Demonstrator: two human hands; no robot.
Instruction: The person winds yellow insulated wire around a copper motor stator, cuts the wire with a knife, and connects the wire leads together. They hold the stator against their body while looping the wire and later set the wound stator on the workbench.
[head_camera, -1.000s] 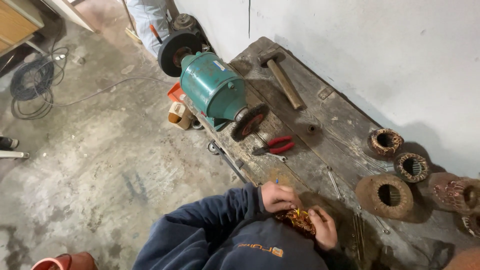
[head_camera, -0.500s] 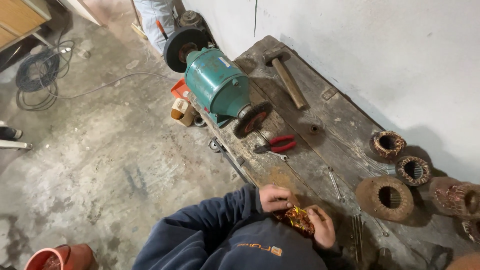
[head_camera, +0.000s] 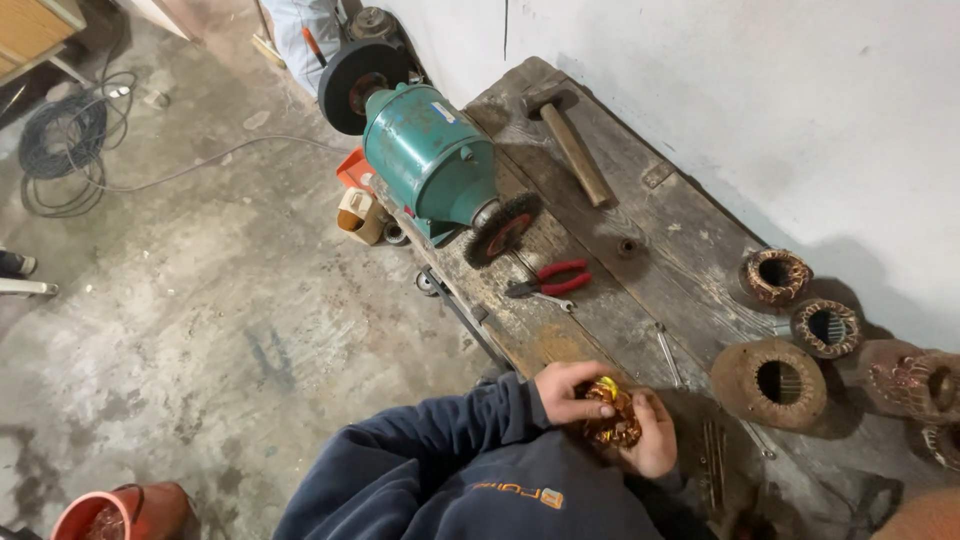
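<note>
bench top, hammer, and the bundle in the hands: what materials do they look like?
Bench top: looks like rough, worn wooden planks, grain and gaps visible, stained dark.
Hammer: wooden handle, dark dull head, probably steel.
Bundle, held between left hand and right hand: orange-brown shiny strands, likely copper wire.

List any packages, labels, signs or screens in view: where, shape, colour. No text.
Label: small pale rectangular plate on top of the teal bench grinder, at the bench's far left end.
Logo patch: orange print on the navy sweatshirt, bottom centre.
Roll of tape: tan, on the floor beside the grinder.
No screens or signs.
</note>
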